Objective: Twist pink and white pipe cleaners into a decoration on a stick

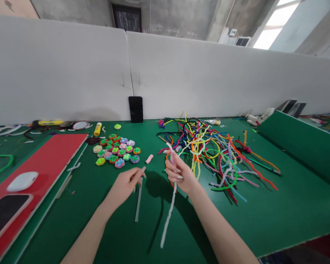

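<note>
My right hand (180, 174) is closed around a long white pipe cleaner (170, 212). One end of it pokes out above the fingers and the other hangs down toward me. Something pink shows at that thumb, partly hidden by the fingers. My left hand (128, 179) is pinched, and a small pale tip shows at the fingertips; what it is I cannot make out. Below that hand a thin grey strip (138, 205) lies on the green table. A short pink fuzzy piece (149, 158) rests just beyond the left fingertips.
A tangle of colourful pipe cleaners (209, 146) spreads at the right. Several small fuzzy flowers (115, 150) cluster at the left, near a glue stick (98, 129). A black phone (136, 109) leans on the partition. A red board (44, 157) carries another phone and a white case.
</note>
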Motion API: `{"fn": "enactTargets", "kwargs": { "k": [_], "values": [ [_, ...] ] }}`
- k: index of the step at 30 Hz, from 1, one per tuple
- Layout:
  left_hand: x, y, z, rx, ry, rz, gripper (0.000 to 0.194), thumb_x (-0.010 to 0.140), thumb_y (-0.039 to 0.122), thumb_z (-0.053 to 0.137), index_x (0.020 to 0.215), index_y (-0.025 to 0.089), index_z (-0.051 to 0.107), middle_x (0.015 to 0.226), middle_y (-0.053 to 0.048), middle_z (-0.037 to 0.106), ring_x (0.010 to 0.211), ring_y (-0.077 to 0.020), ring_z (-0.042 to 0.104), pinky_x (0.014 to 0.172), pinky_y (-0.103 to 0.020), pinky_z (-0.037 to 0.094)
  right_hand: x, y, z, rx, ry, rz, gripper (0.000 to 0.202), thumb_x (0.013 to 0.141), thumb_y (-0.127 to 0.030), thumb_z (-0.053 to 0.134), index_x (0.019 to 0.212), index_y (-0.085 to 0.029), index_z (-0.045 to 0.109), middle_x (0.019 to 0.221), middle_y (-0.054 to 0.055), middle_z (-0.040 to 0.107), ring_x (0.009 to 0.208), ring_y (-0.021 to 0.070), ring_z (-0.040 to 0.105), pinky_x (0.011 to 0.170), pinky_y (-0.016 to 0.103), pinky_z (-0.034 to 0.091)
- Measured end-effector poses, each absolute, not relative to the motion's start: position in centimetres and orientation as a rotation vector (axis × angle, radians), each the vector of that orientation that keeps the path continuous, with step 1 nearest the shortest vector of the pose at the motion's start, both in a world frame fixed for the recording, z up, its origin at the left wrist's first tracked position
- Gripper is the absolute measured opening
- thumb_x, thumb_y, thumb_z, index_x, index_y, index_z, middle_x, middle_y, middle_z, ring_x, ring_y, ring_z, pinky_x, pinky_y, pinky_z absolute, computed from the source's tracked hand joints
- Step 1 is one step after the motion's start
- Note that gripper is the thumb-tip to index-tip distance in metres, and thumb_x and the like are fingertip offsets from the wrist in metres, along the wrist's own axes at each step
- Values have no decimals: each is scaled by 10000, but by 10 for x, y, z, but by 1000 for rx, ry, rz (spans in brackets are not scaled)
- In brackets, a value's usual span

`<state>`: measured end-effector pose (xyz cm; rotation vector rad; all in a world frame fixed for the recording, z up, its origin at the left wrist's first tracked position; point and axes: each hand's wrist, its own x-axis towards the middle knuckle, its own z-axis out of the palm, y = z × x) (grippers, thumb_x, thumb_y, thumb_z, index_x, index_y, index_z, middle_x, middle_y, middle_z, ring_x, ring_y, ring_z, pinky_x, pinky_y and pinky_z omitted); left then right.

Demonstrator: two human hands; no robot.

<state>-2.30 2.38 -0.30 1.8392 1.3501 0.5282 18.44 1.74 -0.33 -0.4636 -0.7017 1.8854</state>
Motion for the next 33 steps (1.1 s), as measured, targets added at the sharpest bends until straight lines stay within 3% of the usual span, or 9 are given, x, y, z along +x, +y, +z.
{"fn": "enactTargets", "kwargs": {
  "k": [4, 6, 8, 10, 16, 20, 22, 29, 33],
  "values": [
    [-18, 40, -23, 2060, 1646, 730, 279, 811, 421, 396, 910, 219, 561, 687, 8, 576, 540, -129, 484, 541, -233, 380, 182, 17, -10, -535, -801, 2115, 185, 856, -381, 435, 939, -221, 476, 508, -95, 240, 358, 29, 74, 303, 126, 77],
    [-7, 48, -29, 2238, 1649, 788, 246, 812, 359, 416, 954, 215, 555, 807, -25, 585, 726, -172, 527, 655, -266, 404, 180, 17, -13, -538, -848, 2241, 238, 863, -423, 395, 885, -200, 474, 492, -95, 257, 346, 27, 87, 295, 129, 73],
    [6, 58, -34, 2422, 1584, 771, 298, 793, 318, 459, 1049, 180, 527, 973, -81, 564, 911, -222, 500, 774, -320, 393, 178, 18, -16, -519, -855, 2330, 339, 861, -496, 325, 829, -190, 465, 481, -91, 276, 335, 28, 110, 286, 132, 76],
    [18, 67, -40, 2511, 1575, 716, 320, 781, 288, 483, 1067, 149, 523, 1009, -114, 548, 931, -243, 489, 798, -355, 385, 176, 19, -18, -487, -830, 2354, 402, 852, -548, 265, 809, -194, 452, 490, -83, 314, 328, 29, 138, 280, 132, 79],
    [24, 72, -47, 2261, 1541, 876, 253, 797, 217, 432, 1007, 157, 561, 887, -88, 536, 847, -218, 503, 766, -358, 399, 176, 23, -26, -424, -798, 2310, 425, 862, -541, 238, 830, -191, 477, 507, -68, 375, 321, 28, 175, 277, 135, 86],
    [8, 58, -28, 1502, 1312, 1023, 285, 787, 318, 459, 1019, 181, 551, 713, -14, 478, 626, -143, 509, 547, -261, 415, 175, 22, -30, -453, -825, 2264, 359, 877, -462, 318, 883, -164, 518, 502, -71, 365, 327, 22, 167, 287, 138, 101],
    [1, 51, -16, 1129, 1041, 956, 293, 781, 330, 471, 1034, 194, 530, 658, 15, 446, 624, -135, 521, 482, -221, 395, 174, 20, -30, -488, -866, 2222, 305, 872, -416, 377, 910, -154, 529, 491, -80, 344, 328, 19, 156, 292, 138, 98],
    [-3, 43, -2, 824, 831, 916, 197, 710, 210, 588, 896, 156, 553, 780, -32, 572, 655, -112, 551, 511, -193, 406, 170, 20, -31, -631, -892, 2087, 265, 832, -415, 470, 869, -160, 532, 468, -103, 267, 342, 16, 100, 309, 141, 83],
    [-4, 43, -2, 847, 775, 946, 231, 744, 271, 564, 939, 150, 585, 619, 30, 471, 462, -35, 381, 430, -157, 304, 170, 19, -32, -692, -915, 2075, 290, 804, -436, 504, 897, -163, 531, 464, -107, 260, 351, 18, 107, 322, 143, 88]
  ]
}}
